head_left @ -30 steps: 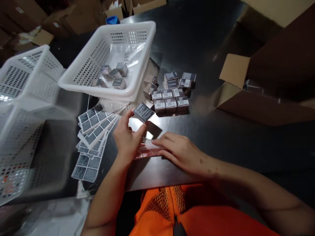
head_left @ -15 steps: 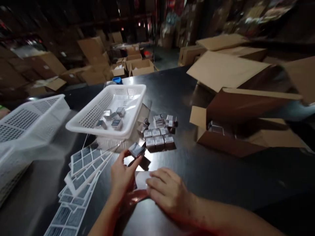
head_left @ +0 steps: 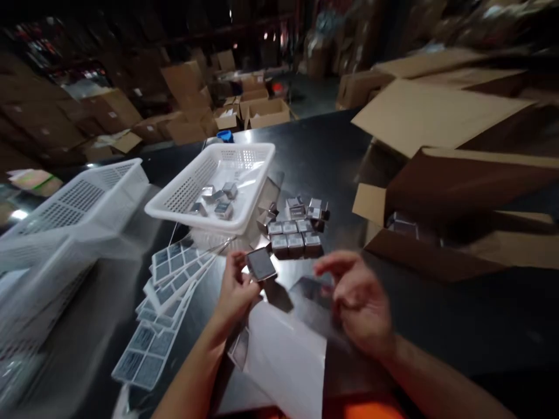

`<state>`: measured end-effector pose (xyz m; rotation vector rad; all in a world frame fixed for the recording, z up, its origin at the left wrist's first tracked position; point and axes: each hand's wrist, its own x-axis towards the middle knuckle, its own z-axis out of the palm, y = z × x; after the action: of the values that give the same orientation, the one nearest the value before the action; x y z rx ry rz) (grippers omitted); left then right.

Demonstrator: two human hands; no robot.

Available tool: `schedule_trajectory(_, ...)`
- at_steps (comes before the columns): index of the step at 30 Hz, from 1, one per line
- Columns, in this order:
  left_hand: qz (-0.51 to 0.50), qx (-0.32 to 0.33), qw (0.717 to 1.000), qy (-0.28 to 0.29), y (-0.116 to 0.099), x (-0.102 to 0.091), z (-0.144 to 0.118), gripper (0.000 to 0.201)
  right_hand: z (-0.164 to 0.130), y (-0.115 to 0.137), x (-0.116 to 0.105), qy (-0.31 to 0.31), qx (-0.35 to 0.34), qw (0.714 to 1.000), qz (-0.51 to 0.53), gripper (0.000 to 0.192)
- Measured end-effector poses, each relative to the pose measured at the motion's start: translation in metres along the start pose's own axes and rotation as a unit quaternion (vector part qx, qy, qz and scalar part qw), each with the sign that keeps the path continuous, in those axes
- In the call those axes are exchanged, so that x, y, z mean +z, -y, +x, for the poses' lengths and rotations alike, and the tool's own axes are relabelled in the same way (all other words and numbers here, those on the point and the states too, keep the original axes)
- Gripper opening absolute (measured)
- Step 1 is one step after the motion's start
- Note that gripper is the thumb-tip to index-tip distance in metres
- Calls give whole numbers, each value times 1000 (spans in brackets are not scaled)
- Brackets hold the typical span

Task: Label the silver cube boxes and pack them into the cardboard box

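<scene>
My left hand (head_left: 238, 288) pinches a small silver box (head_left: 261, 263) by its left side, its dark square face tilted up toward me. To the right, my right hand (head_left: 362, 302) hovers over the table with fingers apart and slightly curled, somewhat blurred; nothing shows in it. A white sheet (head_left: 286, 355) lies between my forearms, a printed corner showing at its left edge. Just beyond the held box, several similar small boxes (head_left: 295, 243) stand in rows. Fanned sheets of dark rectangular labels (head_left: 152, 343) lie left of my left hand.
A white perforated basket (head_left: 257, 192) holding several silver boxes stands past the label sheets. Another white basket (head_left: 82, 201) is at the left. An open cardboard carton (head_left: 441, 256) sits at the right, flaps spread. A blue object (head_left: 225, 136) lies at the table's far edge.
My right hand has lifted off the white sheet and moved right, its fingers spreading. The sheet now shows more fully. My left hand still holds the box, now turned differently. The view has shifted.
</scene>
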<state>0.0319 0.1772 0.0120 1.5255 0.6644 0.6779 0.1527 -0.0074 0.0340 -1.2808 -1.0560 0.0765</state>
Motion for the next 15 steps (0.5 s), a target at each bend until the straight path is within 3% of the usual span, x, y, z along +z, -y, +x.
schedule_trajectory(3,36,28,997,70,-2,1,-4,47,19,0,-4,-88,35,986,137,12)
schedule_trajectory(5,76,69,990,94,-2,0,-4,48,26,-2,-6,-75,70,984,147,13)
schedule_trajectory(7,121,102,982,101,-1,-3,-3,47,29,-3,-9,-42,148,976,155,19)
schedule_trajectory(11,184,134,965,131,6,-9,-2,47,28,-2,-12,58,301,935,176,52)
schedule_trajectory(15,212,147,954,150,10,-10,-4,51,25,-3,-9,72,338,927,147,61)
